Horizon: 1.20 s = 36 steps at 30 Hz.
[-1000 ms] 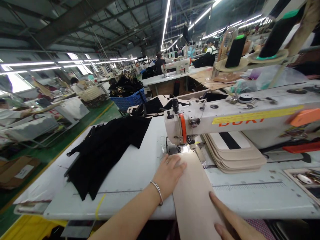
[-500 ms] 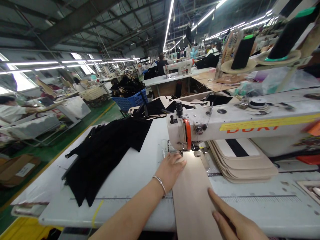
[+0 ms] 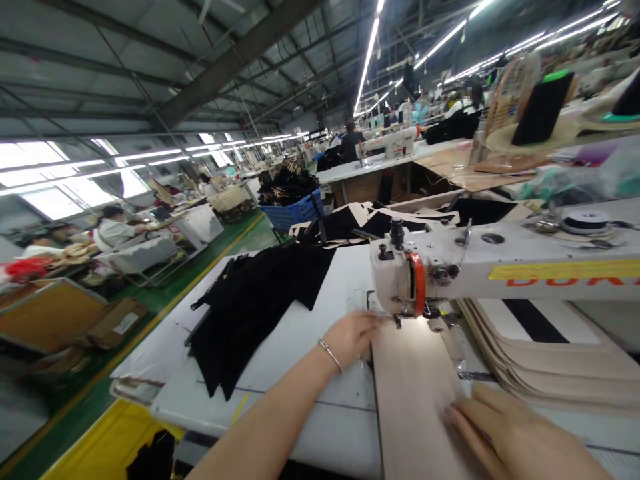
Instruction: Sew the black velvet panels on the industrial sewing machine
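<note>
A long beige fabric strip [image 3: 410, 393] lies under the presser foot [image 3: 399, 322] of a white sewing machine [image 3: 395, 273], running toward me over the table edge. My left hand [image 3: 350, 339], a silver bangle on its wrist, is at the strip's left edge beside the foot. Its fingers are bent and close together; what is under the fingertips is partly hidden. My right hand [image 3: 515, 430] is at the strip's right edge, nearer to me. Its fingers look pressed together at the edge, and their tips are blurred.
Black fabric pieces [image 3: 260, 300] lie on the table [image 3: 345, 393] to the left. Right of the needle sits a stack of beige panels [image 3: 530, 360]. Behind are cut pieces with beige edging [image 3: 370, 217], a blue crate [image 3: 293, 210] and a black thread cone [image 3: 543, 110].
The view has swung left, so the machine appears farther right. My left hand has drawn slightly left of the needle. My right hand has shifted along the strip's edge, its fingers more closed.
</note>
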### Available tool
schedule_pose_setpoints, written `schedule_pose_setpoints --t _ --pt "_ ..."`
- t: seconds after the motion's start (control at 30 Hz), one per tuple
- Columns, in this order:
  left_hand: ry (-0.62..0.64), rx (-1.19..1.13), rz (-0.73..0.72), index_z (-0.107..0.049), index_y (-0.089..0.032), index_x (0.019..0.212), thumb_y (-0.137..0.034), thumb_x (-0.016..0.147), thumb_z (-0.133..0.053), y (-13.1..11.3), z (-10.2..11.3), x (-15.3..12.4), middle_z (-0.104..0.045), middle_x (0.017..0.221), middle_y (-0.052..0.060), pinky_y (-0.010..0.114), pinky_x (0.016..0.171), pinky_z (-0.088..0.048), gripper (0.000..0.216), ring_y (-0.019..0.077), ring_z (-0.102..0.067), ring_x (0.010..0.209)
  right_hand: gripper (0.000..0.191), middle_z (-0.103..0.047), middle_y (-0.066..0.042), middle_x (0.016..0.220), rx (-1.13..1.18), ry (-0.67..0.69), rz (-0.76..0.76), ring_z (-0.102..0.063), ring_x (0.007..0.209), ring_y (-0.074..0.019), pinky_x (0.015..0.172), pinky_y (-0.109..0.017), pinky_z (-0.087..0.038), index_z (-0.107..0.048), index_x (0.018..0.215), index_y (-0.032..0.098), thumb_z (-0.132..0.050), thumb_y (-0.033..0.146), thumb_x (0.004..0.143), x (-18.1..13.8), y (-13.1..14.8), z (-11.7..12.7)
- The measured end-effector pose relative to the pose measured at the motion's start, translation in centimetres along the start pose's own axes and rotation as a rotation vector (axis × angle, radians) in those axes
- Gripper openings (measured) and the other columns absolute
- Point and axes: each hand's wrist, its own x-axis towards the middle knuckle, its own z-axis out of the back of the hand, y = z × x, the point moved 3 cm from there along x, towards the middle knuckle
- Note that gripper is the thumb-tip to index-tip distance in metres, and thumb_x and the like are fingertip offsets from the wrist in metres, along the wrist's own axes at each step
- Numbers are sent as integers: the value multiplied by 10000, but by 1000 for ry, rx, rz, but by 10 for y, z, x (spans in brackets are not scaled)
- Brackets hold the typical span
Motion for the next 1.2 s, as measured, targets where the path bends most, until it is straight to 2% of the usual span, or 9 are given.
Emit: schedule_pose_setpoints --t 0.13,0.23,0.3,0.4,0.53,0.9,1.03,1.13,1.2 --pt "-210 168 396 -492 -136 1307 -135 902 -446 85 67 -19 -430 1411 185 629 1111 -75 408 345 -274 1374 353 -590 -42 1234 -31 -87 83 -574 1094 -251 913 -461 -480 -598 1198 303 -471 429 894 47 0 -8" --pt "-253 195 502 -526 -118 1255 -163 870 -525 116 95 -40 -441 1391 212 691 1065 -91 388 402 -268 1358 472 -507 -58 1347 -54 -123 91 -488 1205 -268 962 -482 -434 -488 1336 279 -470 442 893 58 -2 -19" --pt "-224 168 444 -581 -137 1195 -205 899 -501 104 87 -47 -499 1349 171 592 1112 -171 314 347 -352 1325 486 -483 -55 1370 -53 -115 71 -456 1235 -260 994 -477 -407 -465 1355 275 -466 436 897 56 -3 -24" --pt "-134 78 248 -594 -220 1207 -265 943 -450 49 47 -46 -543 1319 70 379 1117 -312 304 218 -456 1259 472 -478 -57 1370 -35 -99 58 -437 1249 -244 1030 -462 -373 -463 1356 261 -457 401 905 52 -1 -21" --pt "-68 -67 10 -502 -222 1320 -373 874 -590 -17 -3 -34 -479 1374 113 492 1105 -319 479 270 -444 1270 452 -486 -74 1354 -8 -65 48 -446 1236 -238 1035 -457 -366 -467 1350 236 -439 351 914 54 3 -13" --pt "19 164 20 -354 -212 1417 -318 955 -434 -28 -17 -27 -352 1489 100 499 1116 -284 481 257 -323 1374 483 -497 -64 1353 -52 -94 61 -462 1222 -247 1009 -467 -386 -456 1362 247 -457 385 899 51 2 -17" --pt "75 250 47 -445 -288 1350 -353 961 -427 10 10 -21 -478 1412 -5 350 1101 -332 395 179 -403 1325 496 -479 -49 1375 -76 -99 70 -456 1231 -248 1000 -457 -394 -459 1362 263 -455 430 896 51 -3 -25" --pt "-67 396 355 -484 -191 1319 -212 959 -385 74 56 -24 -464 1415 81 463 1131 -232 374 256 -361 1346 513 -458 -29 1397 -94 -121 77 -452 1237 -250 993 -451 -399 -448 1371 287 -459 460 889 49 -6 -31" --pt "-99 454 505 -504 -131 1289 -155 888 -483 111 83 -29 -501 1360 155 512 1076 -298 403 321 -419 1294 517 -454 -20 1401 -100 -124 80 -449 1239 -251 995 -450 -396 -443 1374 295 -457 469 888 48 -7 -33"
